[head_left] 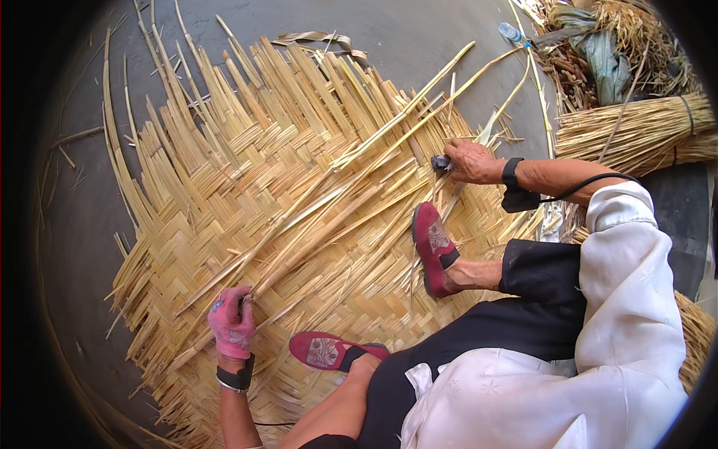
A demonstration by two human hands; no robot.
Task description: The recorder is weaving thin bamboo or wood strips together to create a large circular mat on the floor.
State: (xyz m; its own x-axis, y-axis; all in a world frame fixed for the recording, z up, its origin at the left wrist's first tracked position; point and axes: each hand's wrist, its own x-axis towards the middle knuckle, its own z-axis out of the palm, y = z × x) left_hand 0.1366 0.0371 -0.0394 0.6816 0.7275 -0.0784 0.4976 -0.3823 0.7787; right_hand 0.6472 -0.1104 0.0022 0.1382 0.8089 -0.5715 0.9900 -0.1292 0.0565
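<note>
A large mat [217,198] of flat, pale reed strips woven in a herringbone pattern lies on the floor, its strip ends sticking out unevenly at the far side. My left hand [232,322], in a pink glove, pinches a long reed strip [314,233] that slants up to the right across the mat. Bare, with fingers curled down, my right hand [475,161] rests at the mat's right side; at its fingertips sits a small dark grey thing [441,162], too unclear to name. Several loose reed strips [407,120] lie diagonally between my hands.
My feet in red shoes [434,247] stand on the mat. At the right lie tied reed bundles [628,127], a heap of reed scraps [643,45] and grey-green cloth [606,63]. A plastic bottle [511,32] lies beside them. Grey floor [419,34] surrounds the mat.
</note>
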